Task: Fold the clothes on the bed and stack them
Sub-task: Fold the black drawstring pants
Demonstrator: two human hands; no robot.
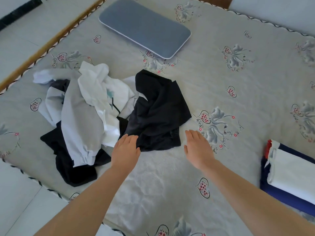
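Note:
A crumpled black garment lies in the middle of the bed. To its left sits a heap with a white shirt, a pale grey garment and another black piece. My left hand reaches with straight fingers to the black garment's near left edge, fingertips at the cloth. My right hand hovers flat over the sheet just right of that garment, holding nothing. A folded stack, white on navy with a red edge, lies at the right.
A grey-blue pillow lies at the far side of the bed. The flower-printed sheet is bare to the right and in front of me. The bed's wooden edge and tiled floor run along the left.

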